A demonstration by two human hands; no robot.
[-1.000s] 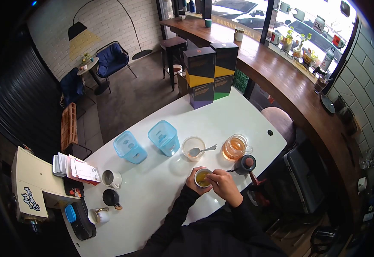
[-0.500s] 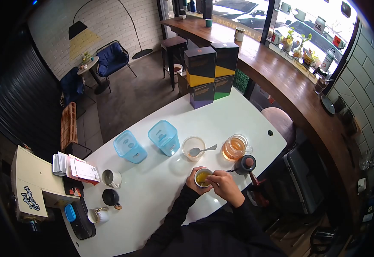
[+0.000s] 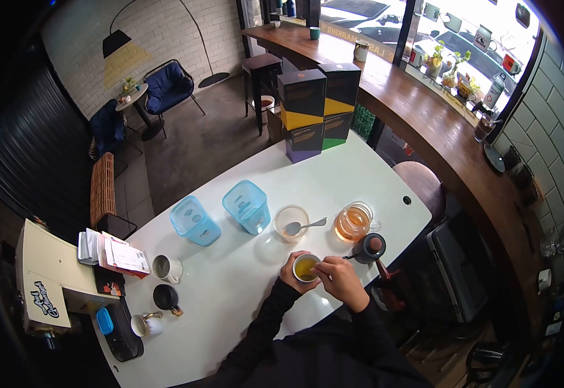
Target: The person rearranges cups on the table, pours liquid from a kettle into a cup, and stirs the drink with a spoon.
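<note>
- Hardly anything has moved since the earlier frame: left hand [image 3: 290,273] and right hand [image 3: 341,281] keep their places at the cup [image 3: 304,257], the view barely shifted.
- White bench [image 3: 230,278] fills the middle of the frame; a curved wooden bench [image 3: 424,107] runs along the window, upper right.
- Blue armchairs [image 3: 165,84] and a floor lamp [image 3: 116,45] stand at upper left; stacked dark boxes [image 3: 303,97] rise from the white bench's far edge.
- Cup, just below and right of centre, contains yellow-green liquid.
- Left grip curls round the cup's side, holding it; right grip has fingertips bunched at its right rim, how tightly and on what I cannot tell.
- Clear bowl [image 3: 290,212] above the cup contains a metal spoon [image 3: 308,226].
- Glass pot [image 3: 359,218], right of the bowl, contains amber liquid.
- Pale blue containers [image 3: 256,222], two, stand left of the bowl, contents unclear.
- Three mugs [image 3: 174,271] sit lower left.
</note>
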